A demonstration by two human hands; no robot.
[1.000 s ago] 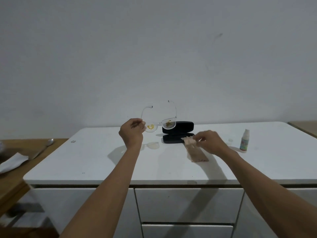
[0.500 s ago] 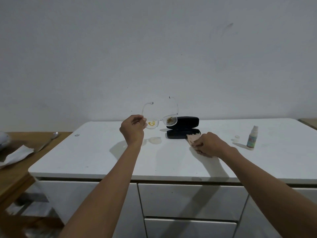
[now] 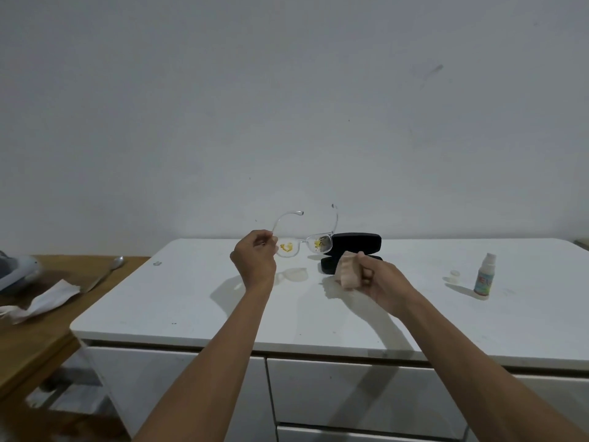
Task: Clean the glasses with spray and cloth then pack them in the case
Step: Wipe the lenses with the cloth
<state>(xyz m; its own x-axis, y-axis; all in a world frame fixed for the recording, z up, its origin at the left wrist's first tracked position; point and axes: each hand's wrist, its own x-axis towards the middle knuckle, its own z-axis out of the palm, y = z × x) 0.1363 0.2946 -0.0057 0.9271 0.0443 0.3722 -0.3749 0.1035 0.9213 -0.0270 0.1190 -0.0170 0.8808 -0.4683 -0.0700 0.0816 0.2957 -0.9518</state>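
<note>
My left hand (image 3: pixel 254 262) pinches the glasses (image 3: pixel 304 242) at the left end of the frame and holds them above the counter (image 3: pixel 191 301), temples open and pointing away from me. Both lenses carry yellow-brown smears. My right hand (image 3: pixel 381 280) is closed around the bunched cloth (image 3: pixel 347 270), lifted off the counter just right of the glasses and not touching them. The black case (image 3: pixel 357 244) lies open behind the cloth. The spray (image 3: pixel 484 275) stands upright well to the right, its cap (image 3: pixel 455 277) beside it on the counter.
</note>
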